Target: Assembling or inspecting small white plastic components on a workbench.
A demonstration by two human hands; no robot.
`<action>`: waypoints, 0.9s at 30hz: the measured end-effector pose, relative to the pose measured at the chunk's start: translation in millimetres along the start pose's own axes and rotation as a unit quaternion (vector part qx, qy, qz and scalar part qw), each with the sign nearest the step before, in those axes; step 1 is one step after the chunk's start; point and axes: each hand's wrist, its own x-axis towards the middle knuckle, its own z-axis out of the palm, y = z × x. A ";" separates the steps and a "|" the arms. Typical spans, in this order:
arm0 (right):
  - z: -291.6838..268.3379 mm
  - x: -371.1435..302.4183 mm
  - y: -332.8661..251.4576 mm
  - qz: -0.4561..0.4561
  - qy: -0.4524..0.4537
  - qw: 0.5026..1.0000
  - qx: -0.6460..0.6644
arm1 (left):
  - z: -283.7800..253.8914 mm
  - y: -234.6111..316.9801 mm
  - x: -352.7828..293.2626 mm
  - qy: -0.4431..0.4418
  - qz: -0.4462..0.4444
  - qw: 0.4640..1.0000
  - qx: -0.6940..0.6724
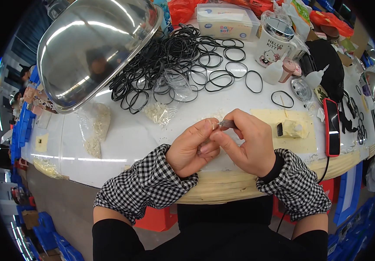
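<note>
My two hands meet over the near edge of the white table (126, 143). Between thumb and forefinger, my left hand (192, 150) pinches a tiny pale piece, mostly hidden by the fingertips. Fingers of my right hand (253, 143) close round a small grey tool (228, 124), whose tip touches that piece; its exact kind I cannot make out. Beyond the hands lies a clear plastic bag (158, 112) of small pale pieces. Another bag of pale pieces (97, 126) is to the left. Right of my hands, a yellowish block (294, 129) with a black patch rests on a yellow sheet (261, 116).
A large shiny metal dome lamp (96, 52) hangs over the far left. Black rubber rings (165, 56) are heaped behind the bags. A tissue box (226, 24), a cartoon mug (274, 41) and a white squeeze bottle (316, 77) stand farther back. A red-cased phone (332, 128) with a cable lies right.
</note>
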 end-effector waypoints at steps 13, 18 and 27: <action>5.4 -2.7 3.5 -0.016 0.001 0.999 -0.033 | 1.1 0.3 -0.6 -0.015 -0.010 1.000 -0.024; 5.8 -3.2 3.7 -0.012 -0.001 0.999 -0.036 | -0.8 0.0 -0.9 -0.019 -0.011 0.999 -0.028; 6.6 -3.3 2.5 -0.011 0.004 0.999 -0.030 | 0.9 -1.1 -1.1 -0.016 -0.005 0.999 -0.030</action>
